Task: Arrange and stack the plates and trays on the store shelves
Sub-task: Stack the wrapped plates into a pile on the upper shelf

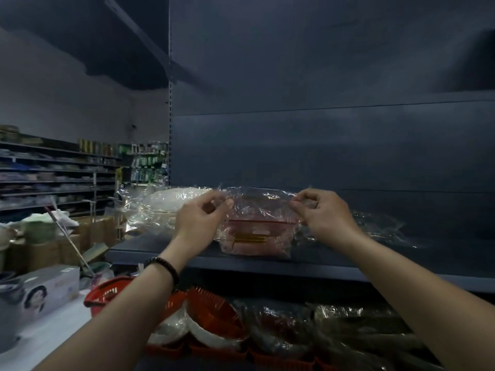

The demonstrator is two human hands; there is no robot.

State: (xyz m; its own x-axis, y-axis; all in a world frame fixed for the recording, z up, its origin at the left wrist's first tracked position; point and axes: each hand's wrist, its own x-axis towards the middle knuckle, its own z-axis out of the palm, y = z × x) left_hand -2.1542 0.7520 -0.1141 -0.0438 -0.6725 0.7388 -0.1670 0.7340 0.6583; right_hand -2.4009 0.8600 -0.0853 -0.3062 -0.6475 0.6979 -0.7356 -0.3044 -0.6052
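A clear plastic bag holding a stack of pinkish plates or trays with a red rim stands on the dark shelf in front of me. My left hand pinches the bag's top left edge. On the other side, my right hand pinches the top right edge, so the film is stretched between them. Left of it on the same shelf lies another wrapped stack of white plates.
Loose clear wrap lies on the shelf to the right. The shelf below holds red baskets with white bowls and wrapped dishware. A red basket, boxes and a broom stand at the left. The dark back panel rises behind.
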